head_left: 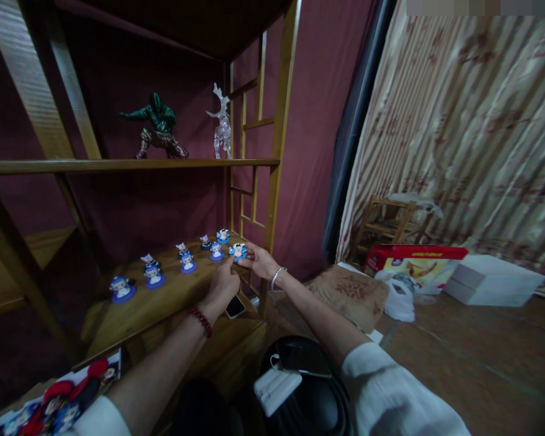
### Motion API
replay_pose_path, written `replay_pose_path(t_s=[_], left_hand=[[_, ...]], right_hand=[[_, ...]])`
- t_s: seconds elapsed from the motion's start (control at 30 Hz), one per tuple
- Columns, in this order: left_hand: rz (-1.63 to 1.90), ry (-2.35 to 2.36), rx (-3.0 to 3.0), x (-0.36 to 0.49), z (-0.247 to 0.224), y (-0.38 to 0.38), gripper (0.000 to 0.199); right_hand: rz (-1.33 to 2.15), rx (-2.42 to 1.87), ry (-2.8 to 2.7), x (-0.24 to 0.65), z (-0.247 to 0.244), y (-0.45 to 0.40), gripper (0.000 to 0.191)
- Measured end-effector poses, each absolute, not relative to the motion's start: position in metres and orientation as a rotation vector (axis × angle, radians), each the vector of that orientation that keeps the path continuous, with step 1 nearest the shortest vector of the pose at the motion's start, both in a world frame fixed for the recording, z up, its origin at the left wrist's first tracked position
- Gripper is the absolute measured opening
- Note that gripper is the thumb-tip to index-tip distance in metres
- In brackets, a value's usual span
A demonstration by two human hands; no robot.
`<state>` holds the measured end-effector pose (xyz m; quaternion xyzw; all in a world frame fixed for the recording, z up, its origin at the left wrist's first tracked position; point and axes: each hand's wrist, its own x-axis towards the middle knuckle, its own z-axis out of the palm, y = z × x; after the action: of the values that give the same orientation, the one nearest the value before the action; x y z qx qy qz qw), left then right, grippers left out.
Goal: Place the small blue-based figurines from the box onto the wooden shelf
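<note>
On the wooden shelf board (181, 290), a small blue-and-white figurine (237, 250) stands at the right end of the front row. My right hand (260, 261) grips its right side between thumb and fingers. From the front left, my left hand (224, 286) has its fingers curled and pinches at the base of the same figurine. Beside it stand purple-based figurines (188, 263) in a row. Behind those is a second row of small dark-and-white figurines (182, 249), with another blue-and-white figurine (223, 236) at its right end.
Above are a green crouching statue (158, 124) and a clear deer ornament (221, 127). A phone (235, 307) lies below my hands. Red-and-black toys (59, 396) are at lower left, a white power bank (277, 387) in front of me, and a white box (493, 280) on the floor.
</note>
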<state>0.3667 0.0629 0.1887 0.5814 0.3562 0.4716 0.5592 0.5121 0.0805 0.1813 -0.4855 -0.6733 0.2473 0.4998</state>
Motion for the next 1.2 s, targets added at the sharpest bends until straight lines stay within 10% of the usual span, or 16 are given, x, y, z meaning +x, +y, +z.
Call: replay_pose_path(t_s=[1.2], left_hand=[[0.763,1.194,2.663,0.383,0.185,0.092,0.037]], right_hand=[[0.170,-1.645,-1.840,0.527,0.176,0.146,0.034]])
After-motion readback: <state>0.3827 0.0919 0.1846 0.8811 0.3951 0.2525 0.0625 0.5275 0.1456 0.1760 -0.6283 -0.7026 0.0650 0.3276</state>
